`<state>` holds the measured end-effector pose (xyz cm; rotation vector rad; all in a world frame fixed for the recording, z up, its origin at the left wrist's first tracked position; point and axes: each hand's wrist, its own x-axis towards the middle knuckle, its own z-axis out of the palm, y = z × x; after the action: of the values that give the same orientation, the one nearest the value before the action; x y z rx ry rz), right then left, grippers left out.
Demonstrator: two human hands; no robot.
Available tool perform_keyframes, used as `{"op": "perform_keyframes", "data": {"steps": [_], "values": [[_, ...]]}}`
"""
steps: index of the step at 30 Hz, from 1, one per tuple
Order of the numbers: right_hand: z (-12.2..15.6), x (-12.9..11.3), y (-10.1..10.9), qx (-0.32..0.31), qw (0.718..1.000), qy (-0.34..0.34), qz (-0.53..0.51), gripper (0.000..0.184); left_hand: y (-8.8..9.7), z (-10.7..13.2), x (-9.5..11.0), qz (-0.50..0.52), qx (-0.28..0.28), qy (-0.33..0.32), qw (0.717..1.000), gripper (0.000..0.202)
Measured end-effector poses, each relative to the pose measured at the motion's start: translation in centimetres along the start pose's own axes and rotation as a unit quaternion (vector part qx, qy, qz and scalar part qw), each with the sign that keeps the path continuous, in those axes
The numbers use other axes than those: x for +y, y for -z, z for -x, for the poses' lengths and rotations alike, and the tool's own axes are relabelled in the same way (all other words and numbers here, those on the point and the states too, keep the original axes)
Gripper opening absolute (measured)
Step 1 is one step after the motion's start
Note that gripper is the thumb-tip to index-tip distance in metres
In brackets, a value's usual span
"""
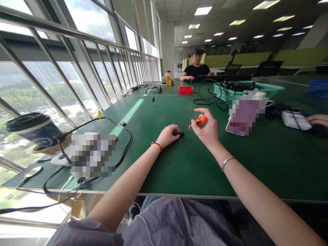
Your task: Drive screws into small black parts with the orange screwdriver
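Observation:
My right hand (208, 129) grips a small screwdriver with an orange handle (200, 121); its thin shaft points left and down. The tip meets a small black part (177, 133) that my left hand (167, 135) pinches against the green table (179, 160). A red bracelet sits on my left wrist, a silver bangle on my right. Both hands rest near the middle of the table, close together.
A lidded coffee cup (36, 131) and black cables (123, 150) lie at the left. A red tray (185, 90), a teal basket (271, 88) and a yellow bottle (168, 78) stand farther back, where another person sits. Another person's hand (317, 119) rests at the right edge.

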<state>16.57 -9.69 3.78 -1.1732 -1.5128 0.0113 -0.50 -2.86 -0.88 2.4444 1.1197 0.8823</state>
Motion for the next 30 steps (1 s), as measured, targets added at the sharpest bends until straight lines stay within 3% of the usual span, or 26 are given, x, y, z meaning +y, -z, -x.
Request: {"op": "perform_keyframes", "data": {"steps": [5,10,13,21,27,30], "values": [[-0.09,0.26,-0.10,0.020,0.999,0.031,0.000,0.052,0.06,0.03,0.12,-0.001,0.002,0.000,1.000,0.003],[-0.04,-0.42,0.11,-0.004,0.999,-0.035,0.005,0.034,0.00,0.01,0.03,0.001,0.001,-0.003,1.000,0.004],[0.00,-0.55,0.14,-0.019,0.999,-0.034,-0.011,0.030,-0.02,-0.01,-0.01,0.002,0.000,-0.003,1.000,0.004],[-0.04,0.42,-0.17,0.012,1.000,0.025,-0.013,0.062,0.08,0.03,0.06,-0.001,0.001,0.000,1.000,0.004],[0.00,-0.30,0.13,-0.005,0.999,-0.035,0.013,0.028,-0.06,0.00,-0.18,0.007,0.002,-0.003,1.000,0.004],[-0.02,-0.36,0.14,-0.018,0.999,-0.040,-0.002,0.024,-0.03,-0.03,-0.13,0.013,0.002,-0.002,1.000,0.004]]}}
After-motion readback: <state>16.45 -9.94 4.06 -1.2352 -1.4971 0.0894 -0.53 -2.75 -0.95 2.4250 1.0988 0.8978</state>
